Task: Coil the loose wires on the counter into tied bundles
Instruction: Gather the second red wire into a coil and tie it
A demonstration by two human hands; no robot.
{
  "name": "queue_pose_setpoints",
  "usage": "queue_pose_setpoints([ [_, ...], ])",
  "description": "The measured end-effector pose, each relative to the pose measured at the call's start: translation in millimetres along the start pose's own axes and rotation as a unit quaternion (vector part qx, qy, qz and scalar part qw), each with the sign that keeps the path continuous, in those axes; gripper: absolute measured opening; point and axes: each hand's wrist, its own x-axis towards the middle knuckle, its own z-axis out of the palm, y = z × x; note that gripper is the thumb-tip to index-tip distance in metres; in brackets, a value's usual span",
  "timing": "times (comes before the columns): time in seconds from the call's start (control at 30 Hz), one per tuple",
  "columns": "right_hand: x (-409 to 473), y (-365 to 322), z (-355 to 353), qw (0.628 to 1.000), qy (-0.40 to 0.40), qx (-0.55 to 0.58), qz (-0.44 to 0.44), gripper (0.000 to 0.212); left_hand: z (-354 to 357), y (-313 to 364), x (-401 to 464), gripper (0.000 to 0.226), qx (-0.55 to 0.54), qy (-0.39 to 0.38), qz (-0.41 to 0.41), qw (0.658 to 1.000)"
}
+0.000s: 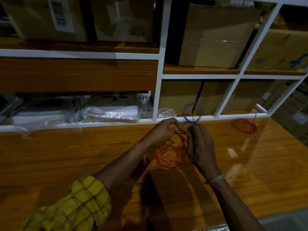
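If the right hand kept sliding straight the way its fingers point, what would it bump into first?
Most likely the blue wire loops just beyond the right hand, then the white shelf edge behind them. Depth is hard to judge from this one view.

counter (pixel 66 155): glossy wood | boxes (pixel 216 35): matt cardboard | bags (pixel 110 112): clear shiny plastic

Dim, soft picture; glare streaks the counter (pixel 250 155), edges bow outward.

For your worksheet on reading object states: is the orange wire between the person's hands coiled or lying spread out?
Coiled. The orange wire hangs in stacked round loops, pinched at the top by the left hand and right hand. Whether it is tied cannot be told.
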Motion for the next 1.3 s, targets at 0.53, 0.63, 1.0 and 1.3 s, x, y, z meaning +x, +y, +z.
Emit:
queue_pose_setpoints([
  [0.53,18.5,18.3,-22.2,0.93,-0.04,0.239,0.278,0.017,-4.5,11.9,0.9,0.018,-0.018,-0.054,0.089,0.994],
  [0.63,18.1,15.1,-21.2,0.909,-0.041,0.289,0.299,0.021,-4.2,9.9,1.4,0.016,-0.014,-0.045,0.089,0.995],
  [1.0,17.2,8.2,-14.7,0.884,-0.031,0.33,0.329,0.02,-7.6,12.1,1.5,0.011,-0.031,-0.032,0.094,0.995],
  [1.3,25.5,17.3,-21.0,0.823,0.025,0.44,0.358,0.025,-17.4,-3.0,-1.6,0.007,0.001,-0.026,0.086,0.996],
])
